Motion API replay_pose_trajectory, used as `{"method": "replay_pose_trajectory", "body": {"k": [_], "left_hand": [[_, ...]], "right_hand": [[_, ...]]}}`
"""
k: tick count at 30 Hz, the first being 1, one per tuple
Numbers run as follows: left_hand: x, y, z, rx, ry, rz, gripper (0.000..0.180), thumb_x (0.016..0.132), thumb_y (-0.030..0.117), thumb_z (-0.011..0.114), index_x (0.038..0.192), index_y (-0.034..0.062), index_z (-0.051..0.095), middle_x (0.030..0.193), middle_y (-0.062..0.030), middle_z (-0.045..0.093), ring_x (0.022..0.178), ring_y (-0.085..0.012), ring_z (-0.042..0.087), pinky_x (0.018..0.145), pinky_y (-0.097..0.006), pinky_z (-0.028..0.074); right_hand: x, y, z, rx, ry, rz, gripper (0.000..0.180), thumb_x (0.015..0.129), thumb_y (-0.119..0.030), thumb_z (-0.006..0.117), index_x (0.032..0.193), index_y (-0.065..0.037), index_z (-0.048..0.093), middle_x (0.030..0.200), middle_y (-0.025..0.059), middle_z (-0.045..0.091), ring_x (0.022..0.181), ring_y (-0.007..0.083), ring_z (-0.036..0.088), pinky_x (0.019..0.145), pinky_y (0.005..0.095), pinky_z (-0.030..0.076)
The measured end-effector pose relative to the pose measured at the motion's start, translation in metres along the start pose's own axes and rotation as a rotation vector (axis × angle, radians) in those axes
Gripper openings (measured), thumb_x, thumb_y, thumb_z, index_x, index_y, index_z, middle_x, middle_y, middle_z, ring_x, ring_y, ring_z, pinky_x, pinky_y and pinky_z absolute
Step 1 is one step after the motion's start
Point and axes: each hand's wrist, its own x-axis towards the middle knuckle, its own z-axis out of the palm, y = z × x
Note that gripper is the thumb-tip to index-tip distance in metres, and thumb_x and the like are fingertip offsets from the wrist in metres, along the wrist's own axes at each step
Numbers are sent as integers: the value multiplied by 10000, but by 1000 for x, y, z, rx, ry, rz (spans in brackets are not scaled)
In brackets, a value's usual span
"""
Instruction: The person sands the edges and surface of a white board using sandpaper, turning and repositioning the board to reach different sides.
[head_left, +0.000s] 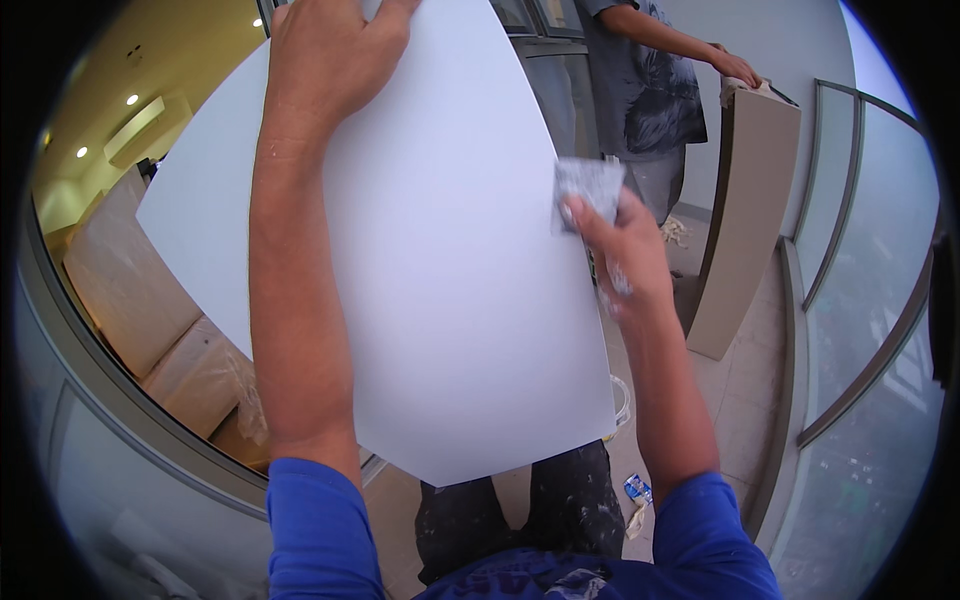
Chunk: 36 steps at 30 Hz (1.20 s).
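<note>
Board [440,280], white and flat, fills the middle of the view, held up in front of the person and tilted, its lower corner hanging above the person's paint-spotted dark trousers [570,500]. Left hand [330,55] rests on the board's far upper edge, palm against the face, fingers curled over the top; how far they wrap behind cannot be told. Left forearm lies down across the board's face, blue sleeve [315,530] at the near edge of the view. Right hand [620,250] sits at the board's right edge, fingers closed on a small grey pad [590,185], apparently a folded piece of sandpaper, pressed flat against the board face just inside the edge. Thumb and fingertips carry white dust or paint.

Second person [645,90] stands at the far right in a dark patterned shirt, one hand on the top of a tall beige panel [745,220] standing upright on the tiled floor [740,400]. Curved glass wall with grey frames [850,300] runs down the right side. Small blue-and-white scrap [637,488] lies on the floor near the person's right leg. Room with wrapped furniture [170,340] and ceiling lights shows at the left beyond a curved frame.
</note>
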Motion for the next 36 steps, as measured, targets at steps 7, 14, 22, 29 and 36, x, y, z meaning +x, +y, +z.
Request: {"method": "replay_pose_trajectory", "body": {"k": [7, 14, 22, 29, 36], "left_hand": [[-8, -11, 7, 13, 16, -23, 440, 948, 191, 696, 1262, -116, 675, 1286, -321, 682, 1244, -445, 650, 1088, -432, 490], [-8, -5, 7, -1, -10, -15, 461, 949, 209, 703, 1279, -113, 670, 1315, -317, 673, 1268, -437, 640, 1106, -422, 479], [-13, -15, 9, -21, 17, -68, 467, 951, 210, 695, 1283, -117, 667, 1312, -314, 677, 1270, -430, 643, 1109, -419, 477], [4, -14, -13, 0, -5, -15, 464, 945, 203, 691, 1279, -119, 667, 1301, -317, 680, 1274, -433, 641, 1111, -419, 474], [-7, -6, 2, 21, -4, -104, 473, 944, 207, 695, 1285, -119, 664, 1306, -318, 678, 1277, -428, 641, 1121, -422, 468]], "right_hand": [[5, -8, 17, -49, 26, 22, 369, 911, -173, 849, 1176, 34, 697, 1037, 105, 761, 892, 154, 720, 811, 322, 574], [22, 0, 15, -87, 62, -15, 372, 920, -159, 835, 1193, 44, 685, 1048, 119, 761, 874, 146, 727, 791, 318, 592], [38, -20, 42, -146, -17, -166, 405, 916, -195, 841, 1188, 63, 687, 1032, 130, 755, 885, 163, 740, 791, 344, 604], [32, -10, 36, -124, -40, -180, 404, 918, -224, 841, 1163, 62, 696, 1012, 139, 755, 862, 166, 735, 776, 336, 606], [31, -5, 29, -129, -13, -174, 374, 912, -200, 851, 1153, 49, 709, 997, 121, 762, 856, 152, 723, 775, 302, 587]]}}
